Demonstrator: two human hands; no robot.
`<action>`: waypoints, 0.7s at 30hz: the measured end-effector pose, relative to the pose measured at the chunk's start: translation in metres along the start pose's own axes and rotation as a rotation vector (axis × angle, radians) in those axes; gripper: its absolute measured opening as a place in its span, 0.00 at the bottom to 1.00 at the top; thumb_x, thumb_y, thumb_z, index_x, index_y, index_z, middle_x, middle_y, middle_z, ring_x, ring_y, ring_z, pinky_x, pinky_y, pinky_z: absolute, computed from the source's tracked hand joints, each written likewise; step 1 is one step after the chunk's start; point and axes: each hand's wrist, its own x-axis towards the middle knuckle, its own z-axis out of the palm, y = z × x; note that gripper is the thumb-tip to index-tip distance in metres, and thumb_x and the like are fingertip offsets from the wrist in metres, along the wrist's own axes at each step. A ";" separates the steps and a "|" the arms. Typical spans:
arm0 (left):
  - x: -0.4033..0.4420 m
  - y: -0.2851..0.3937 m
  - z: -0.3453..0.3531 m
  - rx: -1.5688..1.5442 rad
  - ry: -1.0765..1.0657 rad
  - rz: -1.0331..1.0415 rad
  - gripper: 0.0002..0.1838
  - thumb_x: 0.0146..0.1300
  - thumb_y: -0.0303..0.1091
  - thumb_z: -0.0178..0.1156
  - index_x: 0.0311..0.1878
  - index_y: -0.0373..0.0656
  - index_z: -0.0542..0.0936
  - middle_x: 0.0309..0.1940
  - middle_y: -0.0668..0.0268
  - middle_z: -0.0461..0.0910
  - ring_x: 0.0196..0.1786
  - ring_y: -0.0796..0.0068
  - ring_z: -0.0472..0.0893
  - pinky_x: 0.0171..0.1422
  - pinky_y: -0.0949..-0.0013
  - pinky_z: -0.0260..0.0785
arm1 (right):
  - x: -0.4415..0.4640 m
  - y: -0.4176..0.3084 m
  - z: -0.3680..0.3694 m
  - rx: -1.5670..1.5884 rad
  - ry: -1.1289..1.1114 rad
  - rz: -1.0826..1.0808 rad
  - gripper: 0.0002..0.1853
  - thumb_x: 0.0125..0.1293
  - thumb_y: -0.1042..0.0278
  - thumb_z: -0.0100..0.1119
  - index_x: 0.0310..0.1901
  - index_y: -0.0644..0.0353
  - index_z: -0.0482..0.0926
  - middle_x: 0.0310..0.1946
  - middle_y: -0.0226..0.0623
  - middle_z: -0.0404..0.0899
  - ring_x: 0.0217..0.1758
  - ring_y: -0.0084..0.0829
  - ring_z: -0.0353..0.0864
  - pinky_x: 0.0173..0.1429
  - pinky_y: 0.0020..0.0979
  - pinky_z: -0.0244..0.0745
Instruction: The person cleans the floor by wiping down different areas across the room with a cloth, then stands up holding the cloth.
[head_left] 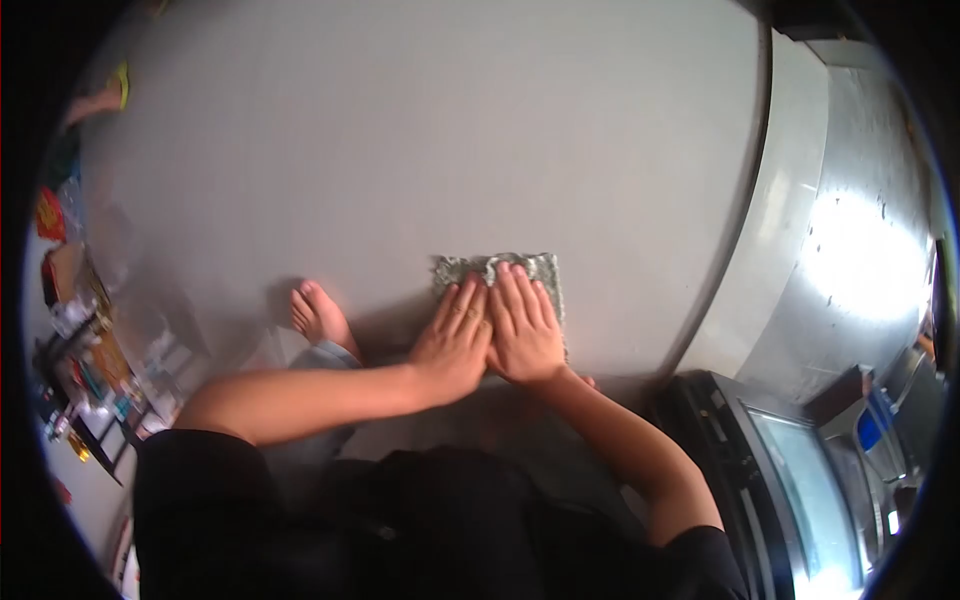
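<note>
A crumpled grey-green textured cloth [546,268] lies on the smooth grey floor [430,140] in front of me. Both of my hands press down on it, side by side and touching. My left hand [452,345] lies flat with its fingers stretched forward over the cloth's left part. Flat beside it, my right hand [527,335] covers the middle and right part, fingers slightly spread. The cloth's upper edge and right side show beyond the fingers; the rest is hidden under the hands. Neither hand grips it.
My bare foot [318,315] rests on the floor to the left. At the lower right stands a dark-framed box with a glassy front [805,480]. A raised light ledge [770,260] runs along the right. Assorted clutter [95,370] fills the left edge. Another person's foot [110,98] shows at upper left.
</note>
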 end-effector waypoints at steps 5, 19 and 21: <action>0.085 -0.032 -0.031 -0.026 0.104 -0.014 0.40 0.68 0.26 0.55 0.79 0.12 0.59 0.83 0.23 0.55 0.89 0.22 0.49 0.92 0.26 0.38 | 0.076 0.044 -0.024 -0.052 0.168 0.101 0.34 0.73 0.53 0.58 0.76 0.64 0.77 0.84 0.47 0.69 0.88 0.46 0.66 0.90 0.50 0.57; 0.356 -0.221 -0.173 0.327 0.553 -0.140 0.38 0.88 0.46 0.26 0.90 0.29 0.48 0.92 0.43 0.43 0.95 0.50 0.43 0.99 0.51 0.29 | 0.390 0.179 -0.117 -0.357 0.453 0.099 0.30 0.86 0.52 0.45 0.80 0.58 0.72 0.84 0.44 0.70 0.89 0.45 0.62 0.93 0.47 0.53; 0.403 -0.268 -0.170 0.918 0.884 -0.168 0.37 0.86 0.44 0.24 0.90 0.32 0.47 0.93 0.46 0.44 0.95 0.54 0.44 0.99 0.53 0.30 | 0.423 0.199 -0.127 -0.345 0.509 0.057 0.28 0.86 0.52 0.46 0.78 0.57 0.75 0.80 0.42 0.74 0.85 0.46 0.68 0.89 0.47 0.60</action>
